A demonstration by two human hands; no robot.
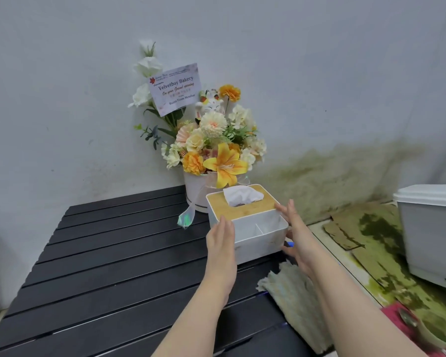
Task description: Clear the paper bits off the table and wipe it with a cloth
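The biggest thing here is the pale wall, with a green stain low down on the right. In front of it stands the black table, made of long slats. To the right of the table the floor is patchy with green, and flat brown pieces lie on it. A big white bin with a lid sits there, well apart from the table.

At the back of the table, right against the wall, is a bunch of flowers in a round white pot. The flowers are yellow, orange and cream.

Just in front of the pot is a white tissue box with a wooden top and two open spaces at its near end. A person has a hand on each side of it. The left hand lies flat against the left side, fingers straight and close together. The right hand is on the right side, fingers straight and a little spread. Neither hand curls round the box; both press on it with open palms. I cannot tell if the box is lifted or sitting on the slats.

The cloth, pale and fuzzy, lies on the right part of the table, near the edge, partly under the right arm.

A card sticks up among the flowers and reads "Velvetboy Bakery". A small white cat figure sits beside it. A white tissue pokes out of the box top. A shiny ribbon end hangs from the pot onto the table.
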